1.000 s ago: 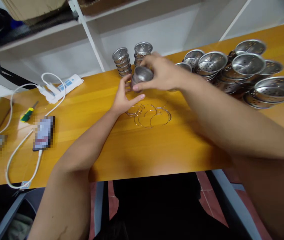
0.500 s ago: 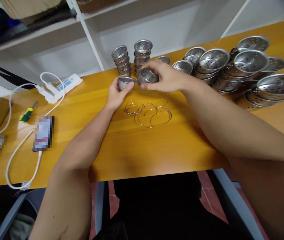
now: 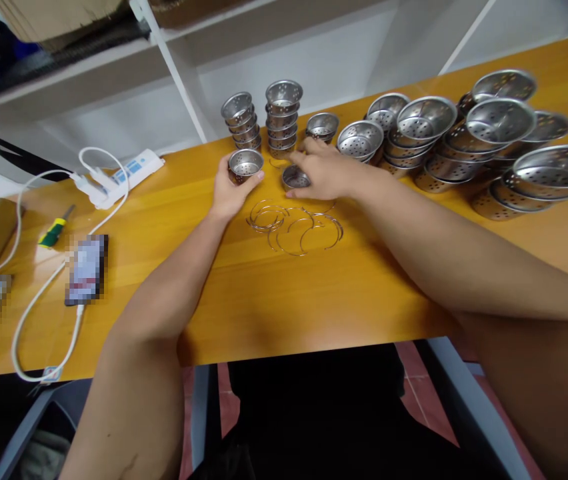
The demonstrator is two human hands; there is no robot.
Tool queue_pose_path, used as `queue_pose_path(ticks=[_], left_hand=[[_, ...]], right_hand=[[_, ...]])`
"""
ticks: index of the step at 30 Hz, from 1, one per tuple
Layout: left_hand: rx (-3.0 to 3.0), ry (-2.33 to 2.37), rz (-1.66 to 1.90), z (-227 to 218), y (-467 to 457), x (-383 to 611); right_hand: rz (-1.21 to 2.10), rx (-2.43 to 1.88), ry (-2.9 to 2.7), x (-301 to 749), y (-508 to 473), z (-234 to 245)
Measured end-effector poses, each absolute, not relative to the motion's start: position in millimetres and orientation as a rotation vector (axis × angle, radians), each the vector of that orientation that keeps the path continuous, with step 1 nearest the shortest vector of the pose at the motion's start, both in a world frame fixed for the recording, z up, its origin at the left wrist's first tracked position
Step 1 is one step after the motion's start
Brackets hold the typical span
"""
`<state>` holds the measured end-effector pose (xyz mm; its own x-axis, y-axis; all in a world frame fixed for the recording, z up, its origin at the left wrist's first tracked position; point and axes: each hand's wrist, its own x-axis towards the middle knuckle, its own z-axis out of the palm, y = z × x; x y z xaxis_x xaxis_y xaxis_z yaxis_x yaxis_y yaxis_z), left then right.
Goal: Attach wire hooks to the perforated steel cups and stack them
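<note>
My left hand (image 3: pixel 228 193) grips a small perforated steel cup (image 3: pixel 245 164) that stands on the orange table (image 3: pixel 284 293). My right hand (image 3: pixel 321 175) rests on the table with its fingers around a second small steel cup (image 3: pixel 295 178). Just in front of both hands lies a loose heap of thin wire rings (image 3: pixel 294 223). Behind the hands stand two stacks of the same small cups (image 3: pixel 264 120), and a single cup (image 3: pixel 323 125) sits beside them.
Many larger perforated steel bowls (image 3: pixel 469 143) are piled at the right. At the left lie a white power strip (image 3: pixel 124 172) with its cable, a screwdriver (image 3: pixel 55 229) and a phone (image 3: pixel 87 268). White shelving (image 3: pixel 264 60) stands behind the table.
Two nested cups held together in the air were pulled apart, one into each hand. Both hands then lowered, and each cup now sits on the table.
</note>
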<state>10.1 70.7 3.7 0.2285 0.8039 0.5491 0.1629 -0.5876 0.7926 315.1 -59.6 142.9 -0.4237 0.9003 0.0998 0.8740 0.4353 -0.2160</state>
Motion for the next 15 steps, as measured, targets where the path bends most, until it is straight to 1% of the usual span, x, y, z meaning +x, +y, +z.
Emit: queue_pose_path(ticks=[2, 3, 7, 10, 15], left_hand=[[1.921, 0.898, 1.398, 4.3, 70.9, 9.4], [1.931, 0.905, 1.400, 4.1, 71.3, 8.5], [1.941, 0.932, 1.402, 0.9, 73.6, 4.1], [1.960, 0.926, 1.384, -1.0, 73.6, 3.3], [1.939, 0.898, 1.388, 2.0, 67.9, 8.8]], right_hand=[[0.157, -1.471, -2.463, 303.7, -72.5, 155.3], [0.191, -1.408, -2.487, 296.0, -79.8, 161.1], [0.437, -1.117, -2.808, 261.6, -104.7, 169.9], [0.404, -1.171, -2.930, 244.6, -112.9, 164.7], [0.337, -1.339, -2.902, 234.7, -117.8, 163.6]])
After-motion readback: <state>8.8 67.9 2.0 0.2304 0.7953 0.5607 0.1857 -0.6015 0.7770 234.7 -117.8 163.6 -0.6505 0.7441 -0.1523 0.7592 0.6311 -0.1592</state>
